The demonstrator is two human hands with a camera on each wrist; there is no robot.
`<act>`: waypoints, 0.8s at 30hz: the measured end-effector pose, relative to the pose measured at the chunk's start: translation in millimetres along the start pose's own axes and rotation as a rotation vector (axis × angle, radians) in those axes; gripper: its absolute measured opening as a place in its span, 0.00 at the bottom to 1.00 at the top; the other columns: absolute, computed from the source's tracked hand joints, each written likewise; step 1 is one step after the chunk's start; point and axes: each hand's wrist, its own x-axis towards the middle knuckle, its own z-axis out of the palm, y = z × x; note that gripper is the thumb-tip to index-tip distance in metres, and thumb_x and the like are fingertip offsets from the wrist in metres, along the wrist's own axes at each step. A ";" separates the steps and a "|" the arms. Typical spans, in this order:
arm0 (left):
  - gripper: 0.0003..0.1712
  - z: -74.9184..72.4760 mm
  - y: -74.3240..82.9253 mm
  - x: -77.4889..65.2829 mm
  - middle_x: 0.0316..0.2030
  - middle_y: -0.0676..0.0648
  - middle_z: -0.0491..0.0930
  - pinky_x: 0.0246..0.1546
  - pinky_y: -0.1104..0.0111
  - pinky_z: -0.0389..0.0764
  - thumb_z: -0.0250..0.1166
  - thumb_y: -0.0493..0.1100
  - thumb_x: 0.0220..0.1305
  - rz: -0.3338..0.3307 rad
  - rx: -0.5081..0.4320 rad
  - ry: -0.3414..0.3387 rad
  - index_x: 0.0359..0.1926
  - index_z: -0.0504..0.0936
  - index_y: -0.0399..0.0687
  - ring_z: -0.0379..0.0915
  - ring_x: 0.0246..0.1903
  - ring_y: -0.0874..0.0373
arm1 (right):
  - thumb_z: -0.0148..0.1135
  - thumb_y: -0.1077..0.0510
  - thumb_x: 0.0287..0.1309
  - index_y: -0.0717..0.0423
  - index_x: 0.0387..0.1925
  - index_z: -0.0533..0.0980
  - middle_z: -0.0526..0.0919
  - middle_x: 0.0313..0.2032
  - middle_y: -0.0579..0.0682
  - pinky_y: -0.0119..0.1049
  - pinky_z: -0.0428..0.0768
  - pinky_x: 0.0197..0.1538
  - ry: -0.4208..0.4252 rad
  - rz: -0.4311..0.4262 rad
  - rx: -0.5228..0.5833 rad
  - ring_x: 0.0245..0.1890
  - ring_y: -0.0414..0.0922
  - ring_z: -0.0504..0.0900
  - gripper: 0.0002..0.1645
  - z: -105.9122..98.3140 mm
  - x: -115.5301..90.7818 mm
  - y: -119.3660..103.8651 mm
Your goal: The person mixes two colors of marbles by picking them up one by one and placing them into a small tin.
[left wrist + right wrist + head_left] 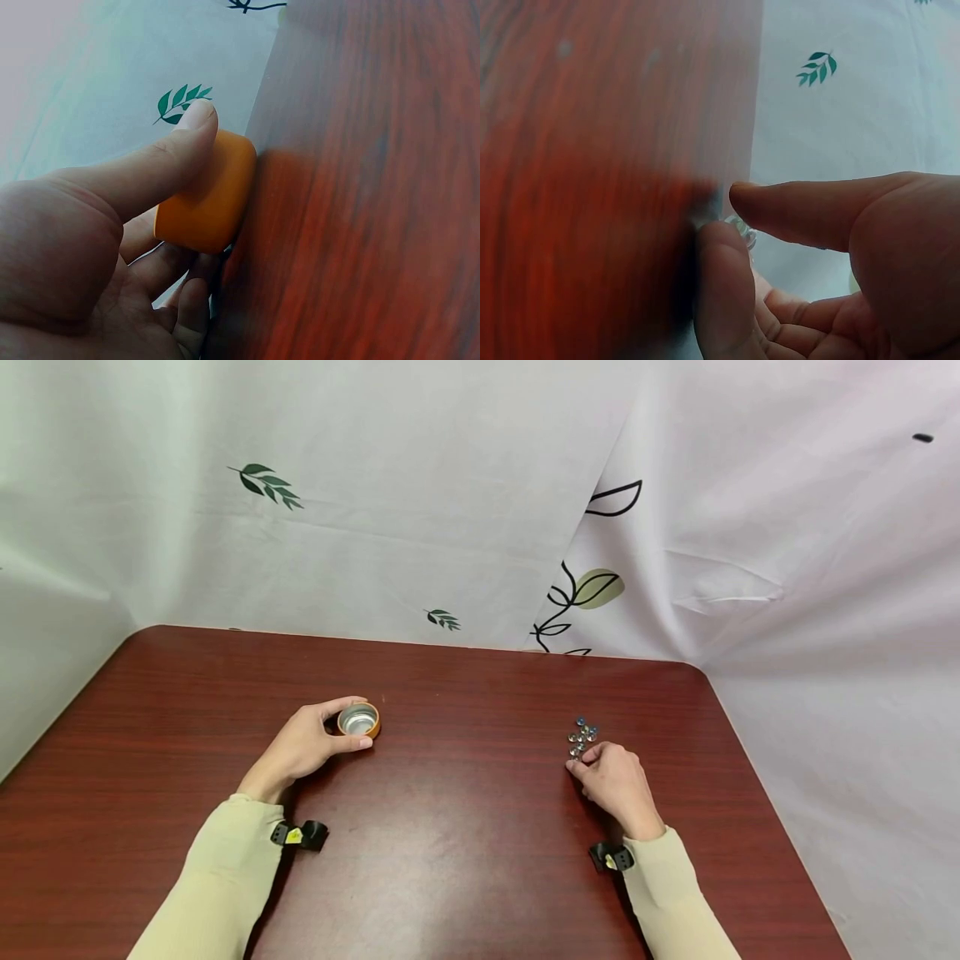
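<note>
Your right hand [617, 777] is the one nearer the small glassy pieces [581, 738], which lie in a loose cluster on the bench [465, 810], just beyond its thumb and index fingertips, away from you and a touch to the left of the knuckles. The closest pieces sit right beside those fingertips; the farthest, bluish ones lie at the far end of the cluster. The pieces look small and roundish, with no clear long axis, so the approach direction should matter less than bringing both tips down either side of a single piece. Your right-hand fingers are bent, thumb and index close together; the right wrist view shows a glassy glint by the index tip, but you cannot tell from it whether a piece is pinched or merely lies behind. Your left hand [303, 747] grips the round orange container [217, 206], thumb on the near side and fingers round the far side, its mouth facing up with the metallic inside showing. It appears to sit on the bench, well apart from the cluster, directly to its left across the bench and about as far from you. Being round, the container offers its mouth equally from any side, though your left fingers flank it.
</note>
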 end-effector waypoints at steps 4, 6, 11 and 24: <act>0.38 -0.1 0.3 -0.4 0.50 0.41 0.83 0.49 0.57 0.72 0.77 0.50 0.57 -0.001 0.002 -0.001 0.67 0.76 0.47 0.77 0.49 0.48 | 0.69 0.51 0.61 0.60 0.37 0.80 0.80 0.15 0.44 0.37 0.74 0.29 -0.004 0.002 0.004 0.16 0.38 0.79 0.15 0.1 0.4 0.4; 0.38 -0.2 0.5 -0.5 0.50 0.41 0.83 0.49 0.57 0.72 0.77 0.50 0.57 -0.001 0.004 -0.001 0.66 0.76 0.47 0.77 0.49 0.48 | 0.69 0.50 0.61 0.60 0.37 0.80 0.80 0.15 0.44 0.37 0.74 0.28 -0.007 0.005 0.006 0.16 0.38 0.79 0.15 0.4 0.7 0.8; 0.37 -0.4 0.4 0.0 0.50 0.42 0.83 0.49 0.57 0.73 0.77 0.49 0.57 -0.001 0.003 0.000 0.67 0.76 0.47 0.77 0.48 0.49 | 0.69 0.50 0.62 0.59 0.36 0.80 0.80 0.15 0.44 0.37 0.74 0.28 -0.008 0.011 0.007 0.17 0.38 0.79 0.15 0.7 1.2 0.8; 0.37 -0.6 1.0 0.3 0.49 0.42 0.84 0.48 0.58 0.72 0.77 0.49 0.57 0.000 0.013 0.001 0.66 0.77 0.47 0.77 0.46 0.50 | 0.69 0.50 0.61 0.57 0.34 0.79 0.80 0.16 0.45 0.37 0.74 0.27 -0.015 0.017 0.020 0.17 0.39 0.80 0.14 1.4 2.6 1.9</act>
